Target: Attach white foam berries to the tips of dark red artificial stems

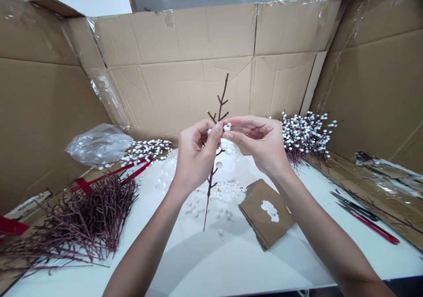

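Upright in front of me is a brown artificial twig [222, 98] with short side stubs, bare at the top. My left hand [198, 151] pinches it around its middle. Several white berries sit on the stubs at and below my fingers, one of them a white berry [219, 165] low on the stem. Thumb and fingertips of my right hand [259, 140] close on a small white berry [227, 128] beside the stem, next to my left thumb. Whether that berry is fixed on a stub cannot be seen. Loose white berries [228, 192] lie on the table below.
A brown cardboard piece [254, 217] bears a white glue-like blob [270, 211]. Bare twigs [95, 217] are heaped at left; berried twigs [306, 134] stand at right, others [148, 149] lie back left by a plastic bag [99, 145]. Tweezers [355, 204] and a red-handled tool [376, 228] lie right. Cardboard walls [185, 81] surround the table.
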The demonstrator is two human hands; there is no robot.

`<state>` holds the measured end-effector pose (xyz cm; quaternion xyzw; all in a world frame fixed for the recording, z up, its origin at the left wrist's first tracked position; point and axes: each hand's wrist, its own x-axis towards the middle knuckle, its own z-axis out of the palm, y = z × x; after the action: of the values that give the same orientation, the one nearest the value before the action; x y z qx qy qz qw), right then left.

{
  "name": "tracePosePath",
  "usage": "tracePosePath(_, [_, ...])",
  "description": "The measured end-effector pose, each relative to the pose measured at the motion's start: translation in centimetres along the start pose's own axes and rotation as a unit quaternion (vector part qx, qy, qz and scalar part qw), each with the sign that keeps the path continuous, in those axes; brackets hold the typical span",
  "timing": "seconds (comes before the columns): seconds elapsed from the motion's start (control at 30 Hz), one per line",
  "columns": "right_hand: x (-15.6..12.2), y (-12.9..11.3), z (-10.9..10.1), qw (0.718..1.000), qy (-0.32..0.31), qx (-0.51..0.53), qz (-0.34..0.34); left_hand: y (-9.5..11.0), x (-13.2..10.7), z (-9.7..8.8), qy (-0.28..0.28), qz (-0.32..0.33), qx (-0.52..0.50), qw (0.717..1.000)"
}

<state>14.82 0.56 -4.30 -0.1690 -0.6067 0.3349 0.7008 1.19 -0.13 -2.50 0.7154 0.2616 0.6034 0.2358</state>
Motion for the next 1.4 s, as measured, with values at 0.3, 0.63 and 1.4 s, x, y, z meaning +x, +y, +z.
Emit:
tracePosePath(0.3, [0.21, -0.36, -0.22, 1.000, -0.018, 0.000, 0.023, -0.10, -0.18, -0.01, -0.009, 0.014, 0.045, 0.999])
tracePosePath(0.63, [0.23, -0.39, -0.33, 0.999, -0.026, 0.025, 0.022, -0.17, -0.06, -0.12, -0.029, 0.014, 0.035, 0.999])
tracePosePath(1.4, [0.45, 0.07, -0.36, 0.989, -0.010, 0.130, 0.072, -0.53, 0.23, -0.54, -0.050, -0.007, -0.014, 0.999])
